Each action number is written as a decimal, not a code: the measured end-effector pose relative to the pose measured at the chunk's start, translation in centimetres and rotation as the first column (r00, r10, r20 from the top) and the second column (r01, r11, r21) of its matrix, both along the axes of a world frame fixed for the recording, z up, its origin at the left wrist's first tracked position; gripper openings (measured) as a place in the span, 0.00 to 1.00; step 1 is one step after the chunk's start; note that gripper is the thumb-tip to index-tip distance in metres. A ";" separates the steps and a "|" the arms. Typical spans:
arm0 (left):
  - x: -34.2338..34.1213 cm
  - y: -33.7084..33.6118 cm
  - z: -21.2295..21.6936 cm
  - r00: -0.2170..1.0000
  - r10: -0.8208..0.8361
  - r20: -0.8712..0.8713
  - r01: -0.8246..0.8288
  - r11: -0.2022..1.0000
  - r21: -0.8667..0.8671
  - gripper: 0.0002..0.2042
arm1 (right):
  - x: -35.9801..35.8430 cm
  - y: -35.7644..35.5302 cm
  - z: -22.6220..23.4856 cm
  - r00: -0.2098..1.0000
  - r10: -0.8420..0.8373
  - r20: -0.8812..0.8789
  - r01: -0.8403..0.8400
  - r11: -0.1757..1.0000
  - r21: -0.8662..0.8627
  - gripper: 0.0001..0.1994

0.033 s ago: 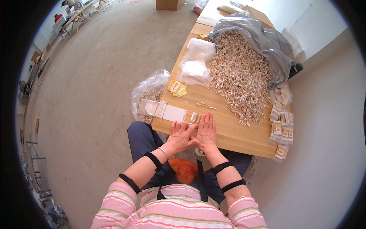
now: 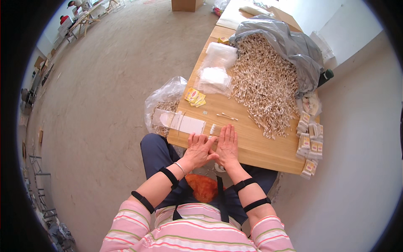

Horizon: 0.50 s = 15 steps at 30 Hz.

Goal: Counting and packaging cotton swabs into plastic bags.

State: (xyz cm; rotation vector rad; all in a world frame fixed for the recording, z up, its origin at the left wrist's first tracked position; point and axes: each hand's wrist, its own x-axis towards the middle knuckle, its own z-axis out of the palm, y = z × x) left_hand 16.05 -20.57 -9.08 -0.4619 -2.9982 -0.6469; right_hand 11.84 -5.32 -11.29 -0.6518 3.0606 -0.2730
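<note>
A small row of cotton swabs [image 2: 215, 129] lies side by side at the table's near edge, between my two hands. My right hand [image 2: 227, 148] rests along the row's right side, open, its fingers straight and held together. Against the near left side of the row is my left hand [image 2: 198, 151], its fingers bent but apart and its thumb stretched toward my right hand. Neither hand visibly grips anything, though the near ends of the swabs are hidden. Two loose swabs [image 2: 227, 116] lie just beyond. Left of the row sits a white card block [image 2: 192, 124] with a clear sleeve.
A large heap of swabs [image 2: 264, 80] spills from a grey plastic bag [image 2: 308, 52]. Filled packs [image 2: 310, 145] are stacked along the right edge. Yellow cards [image 2: 195, 97] and clear bags [image 2: 214, 77] lie at left. Another swab bag [image 2: 166, 107] stands beside the table.
</note>
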 end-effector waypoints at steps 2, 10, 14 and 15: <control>0.0 0.1 -0.1 1.000 0.020 -0.006 -0.020 1.000 0.014 0.36 | 0.0 -0.1 0.2 1.000 0.003 0.012 -0.003 1.000 -0.003 0.52; -0.5 0.4 0.1 0.996 0.044 0.076 -0.045 0.999 0.015 0.34 | 0.1 -0.1 0.3 1.000 0.002 0.005 -0.002 0.998 0.056 0.50; -0.5 0.4 -0.2 0.999 0.045 0.031 -0.046 0.999 0.015 0.35 | 0.1 -0.2 0.5 1.000 -0.003 0.017 0.001 0.998 0.067 0.50; -0.5 0.3 -0.4 0.999 0.049 0.009 -0.049 0.998 0.027 0.34 | 0.2 -0.2 0.6 1.000 0.000 0.029 -0.001 0.999 0.049 0.50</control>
